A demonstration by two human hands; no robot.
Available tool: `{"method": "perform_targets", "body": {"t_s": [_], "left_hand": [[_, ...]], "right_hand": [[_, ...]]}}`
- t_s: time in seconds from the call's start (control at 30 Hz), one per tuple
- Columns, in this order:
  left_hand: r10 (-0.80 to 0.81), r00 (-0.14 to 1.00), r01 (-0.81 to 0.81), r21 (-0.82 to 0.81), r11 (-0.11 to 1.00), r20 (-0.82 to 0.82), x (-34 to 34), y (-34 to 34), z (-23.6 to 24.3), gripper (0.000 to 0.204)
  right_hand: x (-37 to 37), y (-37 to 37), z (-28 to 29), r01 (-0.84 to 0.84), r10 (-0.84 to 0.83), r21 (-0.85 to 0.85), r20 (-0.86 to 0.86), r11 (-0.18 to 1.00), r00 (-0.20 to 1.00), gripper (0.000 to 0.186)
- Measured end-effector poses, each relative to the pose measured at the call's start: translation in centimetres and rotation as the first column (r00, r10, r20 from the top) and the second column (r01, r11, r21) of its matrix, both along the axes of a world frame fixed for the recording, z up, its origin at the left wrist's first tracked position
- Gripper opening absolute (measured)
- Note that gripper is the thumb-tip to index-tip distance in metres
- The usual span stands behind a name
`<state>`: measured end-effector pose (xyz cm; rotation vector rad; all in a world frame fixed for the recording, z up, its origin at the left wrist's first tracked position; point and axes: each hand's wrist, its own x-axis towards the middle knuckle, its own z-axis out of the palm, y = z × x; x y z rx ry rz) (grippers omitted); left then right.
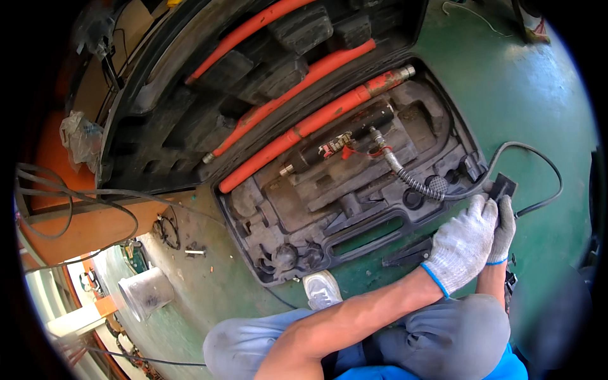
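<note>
Both my hands wear pale gloves with blue cuffs, at the right of the head view. My left hand [459, 247] and my right hand [503, 231] are closed together around a small dark flat-ended piece [503, 187], whose lower part is hidden by my fingers. A black hose [537, 153] loops beside it. Left of my hands lies an open black moulded case [345, 237], holding a red tube [291, 136], a black cylinder [373, 115] and a spring-guarded hose [405, 172]. Two more red tubes [297, 79] sit in its raised lid. A dark metal piece [405, 253] lies on the floor below the case.
An orange-brown bench [95, 221] stands at the left, with hanging cables [76, 193] and a plastic bag [79, 136]. A metal cylinder [145, 294] lies on the green floor [544, 95]. My shoe [320, 288] is against the case's lower edge. Something like a leg [532, 25] shows top right.
</note>
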<state>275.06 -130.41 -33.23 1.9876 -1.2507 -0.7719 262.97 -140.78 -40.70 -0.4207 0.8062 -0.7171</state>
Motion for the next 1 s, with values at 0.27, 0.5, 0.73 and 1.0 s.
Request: {"method": "perform_targets", "body": {"t_s": [0.27,0.5,0.73,1.0], "left_hand": [[0.006,0.997,0.001,0.087,0.996,-0.074,0.7,0.4,0.0,0.045],[0.049,0.994,-0.041,0.093,0.995,-0.093,2.0,0.3,0.3,0.05],[0.035,0.989,-0.022,0.092,0.995,-0.141,2.5,0.6,-0.7,0.052],[0.032,0.993,-0.016,0.139,0.99,-0.112,2.5,0.6,-1.1,0.053]], "right_hand": [[-0.2,0.5,-0.6,-0.054,0.054,-0.029,-0.002,0.998,0.999,0.038],[1.1,-0.1,0.5,-0.13,0.114,-0.226,-0.08,0.965,0.99,0.049],[1.4,-1.2,1.3,-0.331,0.24,-0.309,-0.296,0.892,0.924,0.055],[1.8,-1.4,1.6,-0.399,0.255,-0.375,-0.379,0.837,0.89,0.048]]}}
